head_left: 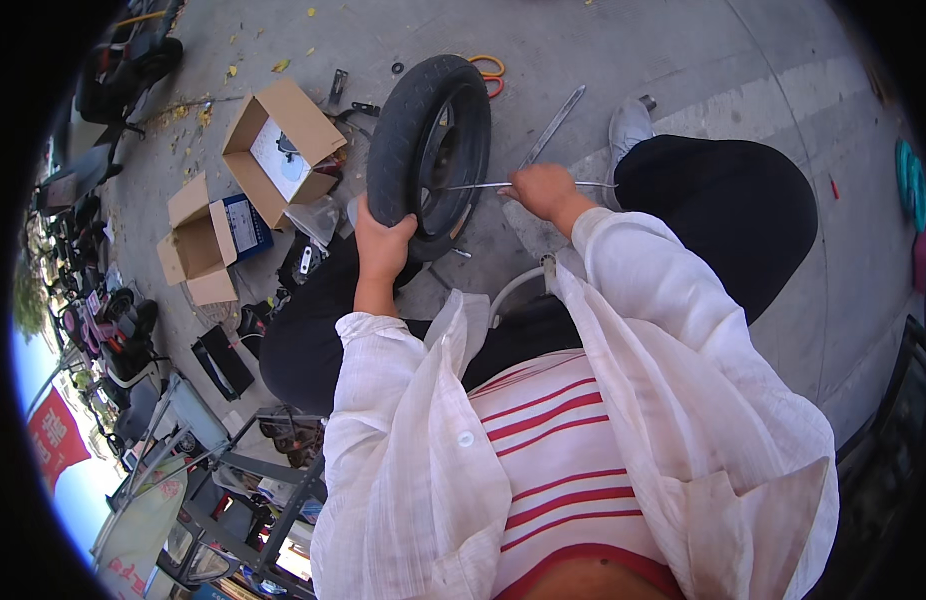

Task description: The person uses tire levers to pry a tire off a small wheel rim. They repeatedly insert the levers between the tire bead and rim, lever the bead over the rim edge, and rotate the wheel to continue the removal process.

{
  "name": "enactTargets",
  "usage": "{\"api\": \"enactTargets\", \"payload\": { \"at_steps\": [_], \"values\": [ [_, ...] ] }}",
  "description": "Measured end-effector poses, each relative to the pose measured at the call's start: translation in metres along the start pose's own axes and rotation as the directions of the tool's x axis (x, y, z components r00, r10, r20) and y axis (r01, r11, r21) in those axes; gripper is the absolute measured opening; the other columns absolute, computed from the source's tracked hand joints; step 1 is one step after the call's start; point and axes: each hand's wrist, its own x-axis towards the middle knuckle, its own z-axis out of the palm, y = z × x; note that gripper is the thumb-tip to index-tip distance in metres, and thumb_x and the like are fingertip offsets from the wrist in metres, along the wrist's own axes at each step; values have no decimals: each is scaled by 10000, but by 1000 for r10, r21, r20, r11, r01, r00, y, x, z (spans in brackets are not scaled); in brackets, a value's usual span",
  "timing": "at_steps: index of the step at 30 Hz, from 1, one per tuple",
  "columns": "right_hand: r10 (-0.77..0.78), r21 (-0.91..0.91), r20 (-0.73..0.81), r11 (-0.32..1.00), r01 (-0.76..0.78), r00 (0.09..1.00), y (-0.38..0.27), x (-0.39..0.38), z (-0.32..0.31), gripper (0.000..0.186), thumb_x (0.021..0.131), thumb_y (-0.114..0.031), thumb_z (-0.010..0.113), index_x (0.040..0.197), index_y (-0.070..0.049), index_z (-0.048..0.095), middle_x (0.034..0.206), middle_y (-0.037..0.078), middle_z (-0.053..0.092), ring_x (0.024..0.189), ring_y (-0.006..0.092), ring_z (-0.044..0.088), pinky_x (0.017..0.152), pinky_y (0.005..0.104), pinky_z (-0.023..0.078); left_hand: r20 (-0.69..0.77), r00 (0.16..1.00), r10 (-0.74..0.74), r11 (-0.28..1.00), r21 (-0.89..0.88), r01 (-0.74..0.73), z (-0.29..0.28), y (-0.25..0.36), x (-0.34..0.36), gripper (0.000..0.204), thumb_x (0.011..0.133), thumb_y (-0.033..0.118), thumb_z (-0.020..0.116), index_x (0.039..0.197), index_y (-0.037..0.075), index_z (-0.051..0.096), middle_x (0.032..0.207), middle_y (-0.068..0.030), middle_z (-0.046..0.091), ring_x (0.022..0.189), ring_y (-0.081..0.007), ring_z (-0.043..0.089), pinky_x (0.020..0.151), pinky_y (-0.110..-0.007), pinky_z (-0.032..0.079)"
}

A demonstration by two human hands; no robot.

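Tyre (408, 140) stands upright on the pavement (683, 70), far of the knees. Left hand (383, 245) clamped on its near tread; right hand (543, 190) closed on a thin metal rod (473, 185) at the rim. Rubber judged stiff, fairly heavy; tread offers best hold.

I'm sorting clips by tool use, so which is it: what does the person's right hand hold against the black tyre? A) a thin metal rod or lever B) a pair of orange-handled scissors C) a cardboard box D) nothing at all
A: the right hand grips a thin metal rod whose tip reaches into the rim of the black tyre, while the left hand steadies the tyre's lower edge.
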Motion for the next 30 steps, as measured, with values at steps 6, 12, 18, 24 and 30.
{"api": "enactTargets", "payload": {
  "at_steps": [6,12,18,24,30],
  "values": [
    [39,-74,112,997,-31,993,-14,0,-31,464,934,-516,511,955,-110,734,943,129,724,908,315,696,750,427,545,103,994,41,994,98,-51,-3,-2,-9,665,662,124,742,1256,-29,485,1075,-201,630,993,-289,616,911,-341,454],
    [92,-84,167,993,-79,982,-27,-4,-39,395,939,-456,530,991,-125,738,1001,109,723,960,294,692,772,422,545,104,990,95,985,136,-109,-1,-7,-11,700,662,120,747,1285,-32,469,1070,-207,636,985,-304,623,909,-340,460],
    [169,-181,229,975,-128,959,-46,-4,-42,223,902,-251,579,981,-128,746,1038,90,725,982,268,695,767,410,546,118,991,56,991,115,-70,-1,3,-11,704,657,121,753,1281,-37,470,1100,-208,626,1006,-293,616,916,-340,456],
    [3,-185,282,981,51,960,-55,-2,-37,208,881,-208,590,997,-139,750,1066,71,722,1009,247,690,772,386,540,136,986,91,989,106,-106,2,0,-11,725,650,124,756,1293,-34,460,1120,-204,615,1032,-286,604,933,-336,445],
    [-111,-191,243,969,160,964,-65,2,-33,219,864,-166,585,994,-144,760,1052,45,730,1001,222,694,742,365,539,136,986,100,988,101,-114,5,3,-14,733,648,108,753,1298,-45,451,1119,-197,614,1036,-274,599,939,-332,441]
  ]
}}
